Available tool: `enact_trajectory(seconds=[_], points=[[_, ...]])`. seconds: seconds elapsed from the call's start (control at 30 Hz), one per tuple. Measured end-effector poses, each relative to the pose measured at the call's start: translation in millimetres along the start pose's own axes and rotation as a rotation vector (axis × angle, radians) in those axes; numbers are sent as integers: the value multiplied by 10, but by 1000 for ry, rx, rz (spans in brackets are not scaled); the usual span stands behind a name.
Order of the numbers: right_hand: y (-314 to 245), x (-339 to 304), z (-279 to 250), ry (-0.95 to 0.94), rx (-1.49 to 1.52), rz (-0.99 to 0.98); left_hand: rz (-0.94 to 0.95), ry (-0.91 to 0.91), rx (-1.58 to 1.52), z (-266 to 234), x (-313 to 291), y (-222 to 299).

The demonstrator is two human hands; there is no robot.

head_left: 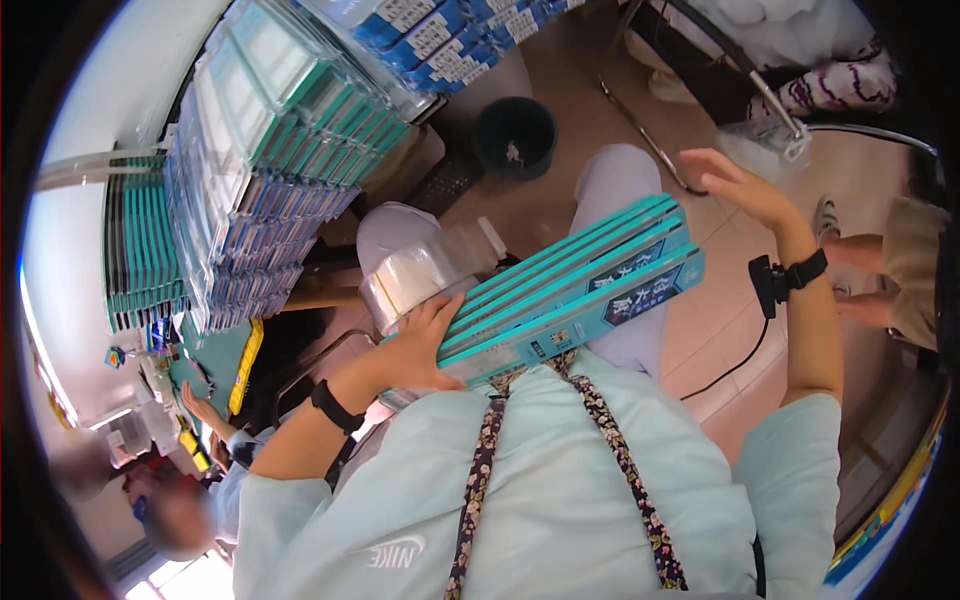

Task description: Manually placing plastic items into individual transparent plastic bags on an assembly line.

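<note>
A stack of several flat teal boxes point(560, 305) lies across my lap, tilted, its printed edges toward me. My left hand point(425, 345) grips the left end of the stack, fingers over the top and thumb along the near side. Off the stack's right end, my right hand point(745, 188) is raised in the air, open, its fingers stretched out and holding nothing. Beside my left hand, a clear plastic bundle point(425, 268), perhaps bags or film, rests against my left thigh.
Tall piles of teal and blue flat packs point(270, 190) stand at the left, with blue packages point(440, 40) behind. A dark bin point(514, 138) sits on the floor ahead. A metal chair frame point(770, 95) is at the far right. Other people are nearby at left and right.
</note>
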State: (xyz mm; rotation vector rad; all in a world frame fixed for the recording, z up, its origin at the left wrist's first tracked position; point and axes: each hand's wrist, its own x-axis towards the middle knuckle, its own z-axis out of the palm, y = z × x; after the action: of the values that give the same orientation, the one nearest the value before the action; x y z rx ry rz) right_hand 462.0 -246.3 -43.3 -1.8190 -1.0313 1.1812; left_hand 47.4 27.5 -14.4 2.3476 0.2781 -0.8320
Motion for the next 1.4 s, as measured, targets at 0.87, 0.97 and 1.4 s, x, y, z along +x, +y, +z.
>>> enact_trajectory(seconds=[0.87, 0.97, 1.4], points=[[-497, -177, 1032, 15, 258, 159, 53, -336, -796, -99, -491, -885], [-951, -384, 1122, 389, -698, 46, 150, -290, -722, -86, -535, -627], [-1176, -70, 1952, 7, -1029, -483, 41, -307, -584, -343, -340, -275]])
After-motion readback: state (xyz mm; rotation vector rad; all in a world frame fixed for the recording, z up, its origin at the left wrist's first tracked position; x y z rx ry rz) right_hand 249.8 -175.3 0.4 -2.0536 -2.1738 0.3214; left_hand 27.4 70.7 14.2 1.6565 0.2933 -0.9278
